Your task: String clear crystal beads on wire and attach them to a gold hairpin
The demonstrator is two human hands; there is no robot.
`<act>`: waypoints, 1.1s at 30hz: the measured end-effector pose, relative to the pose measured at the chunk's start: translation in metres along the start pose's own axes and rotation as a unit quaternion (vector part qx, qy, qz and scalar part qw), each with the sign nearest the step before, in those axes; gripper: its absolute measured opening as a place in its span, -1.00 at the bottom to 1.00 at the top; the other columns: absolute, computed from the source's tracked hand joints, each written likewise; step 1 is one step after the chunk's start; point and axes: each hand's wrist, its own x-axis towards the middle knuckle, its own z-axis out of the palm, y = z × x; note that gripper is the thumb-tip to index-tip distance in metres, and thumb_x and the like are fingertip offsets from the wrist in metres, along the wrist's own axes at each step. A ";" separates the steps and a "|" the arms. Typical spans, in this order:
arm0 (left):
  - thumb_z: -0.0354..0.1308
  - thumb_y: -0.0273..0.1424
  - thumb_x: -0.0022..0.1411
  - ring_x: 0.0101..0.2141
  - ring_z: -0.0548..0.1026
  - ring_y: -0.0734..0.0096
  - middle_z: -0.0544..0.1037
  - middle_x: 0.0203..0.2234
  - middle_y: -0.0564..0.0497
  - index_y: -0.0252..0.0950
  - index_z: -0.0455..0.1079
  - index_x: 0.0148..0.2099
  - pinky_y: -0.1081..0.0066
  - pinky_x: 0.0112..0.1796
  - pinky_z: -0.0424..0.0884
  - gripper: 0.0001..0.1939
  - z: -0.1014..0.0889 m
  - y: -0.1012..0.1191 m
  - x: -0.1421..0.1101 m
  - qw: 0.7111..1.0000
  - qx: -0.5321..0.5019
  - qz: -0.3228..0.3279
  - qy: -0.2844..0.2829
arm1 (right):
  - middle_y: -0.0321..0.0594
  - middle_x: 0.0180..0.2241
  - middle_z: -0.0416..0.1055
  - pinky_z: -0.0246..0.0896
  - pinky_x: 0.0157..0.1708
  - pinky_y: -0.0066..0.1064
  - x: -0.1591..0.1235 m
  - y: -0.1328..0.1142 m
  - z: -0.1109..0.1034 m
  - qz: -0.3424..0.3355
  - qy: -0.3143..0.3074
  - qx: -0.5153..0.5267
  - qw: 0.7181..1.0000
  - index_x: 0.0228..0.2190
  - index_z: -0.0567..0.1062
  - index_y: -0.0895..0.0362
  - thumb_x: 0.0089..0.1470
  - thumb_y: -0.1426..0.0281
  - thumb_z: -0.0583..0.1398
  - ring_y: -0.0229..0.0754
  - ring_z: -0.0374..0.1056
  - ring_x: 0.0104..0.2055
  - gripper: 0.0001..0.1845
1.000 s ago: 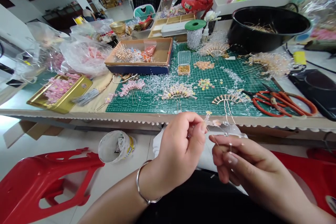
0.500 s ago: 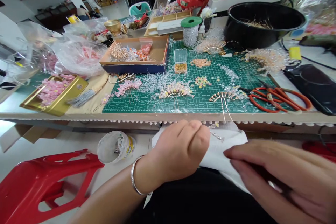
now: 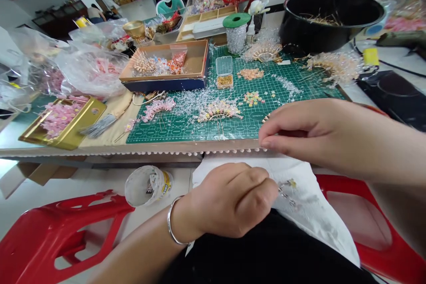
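My left hand (image 3: pixel 236 197), with a silver bangle at the wrist, is closed in a fist above the white cloth on my lap. A beaded wire sprig (image 3: pixel 286 193) with a small yellow flower pokes out past its fingers. My right hand (image 3: pixel 306 131) hovers over the table's front edge, thumb and fingertips pinched together; what they hold, if anything, is hidden. Behind it, the gold hair comb and the orange-handled pliers are nearly covered. Left of it, a beaded flower comb (image 3: pixel 219 113) with two prongs lies on the green cutting mat (image 3: pixel 186 132).
Yellow petals (image 3: pixel 253 98), peach petals (image 3: pixel 250 74) and an open box of gold beads (image 3: pixel 225 80) lie on the mat. Behind stand a cardboard box (image 3: pixel 166 83), a bead spool (image 3: pixel 236 37) and a black basin (image 3: pixel 333 37). A red stool (image 3: pixel 29 239) and a bucket (image 3: pixel 148 186) are below.
My right hand has moved from beside the lap cloth up and forward to the table edge, covering the gold comb and pliers. My left hand has shifted slightly down and right, still closed.
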 end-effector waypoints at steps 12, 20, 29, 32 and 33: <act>0.09 -0.54 0.36 -0.34 0.58 0.39 0.61 -0.36 -0.04 -0.30 0.32 -0.09 0.40 -0.26 0.54 -0.90 -0.006 -0.008 0.006 0.981 -0.106 -0.142 0.084 | -0.32 -0.62 0.39 0.22 -0.71 -0.47 -0.049 0.055 0.068 0.080 -0.096 0.148 0.981 -0.34 0.56 0.12 0.35 0.21 0.05 -0.26 0.24 -0.67 -0.62; 0.10 -0.56 0.35 -0.33 0.59 0.37 0.62 -0.33 -0.09 -0.38 0.33 -0.04 0.40 -0.30 0.53 -0.85 0.004 -0.003 0.003 0.992 -0.074 -0.095 0.040 | -0.22 -0.04 0.53 0.40 -0.05 -0.22 -0.063 0.011 0.019 -0.052 0.105 -0.085 0.989 0.04 0.47 -0.10 0.31 0.23 0.17 -0.02 0.48 -0.06 -0.71; 0.14 -0.46 0.38 -0.33 0.57 0.40 0.63 -0.31 -0.05 -0.34 0.40 -0.12 0.41 -0.25 0.47 -0.93 -0.010 0.006 0.013 0.958 -0.163 -0.229 -0.055 | -0.36 -0.39 0.51 0.31 -0.51 -0.43 -0.064 0.004 0.035 0.067 0.028 0.022 0.997 -0.29 0.50 -0.08 0.25 0.27 0.20 -0.21 0.42 -0.40 -0.93; 0.10 -0.28 0.43 -0.44 0.49 0.48 0.58 -0.37 0.02 -0.32 0.45 -0.03 0.47 -0.38 0.42 -0.77 -0.022 0.004 0.021 0.871 -0.288 -0.367 -0.155 | -0.34 -0.44 0.47 0.25 -0.50 -0.42 -0.061 0.009 0.031 0.150 -0.017 0.112 0.982 -0.35 0.53 -0.03 0.22 0.18 0.24 -0.21 0.35 -0.43 -0.84; 0.06 -0.22 0.44 -0.48 0.46 0.50 0.54 -0.42 0.05 -0.30 0.44 0.01 0.48 -0.44 0.39 -0.71 -0.026 0.003 0.022 0.832 -0.336 -0.404 -0.180 | -0.33 -0.46 0.47 0.24 -0.49 -0.41 -0.060 0.011 0.030 0.176 -0.032 0.145 0.973 -0.36 0.53 0.00 0.20 0.16 0.26 -0.21 0.34 -0.44 -0.80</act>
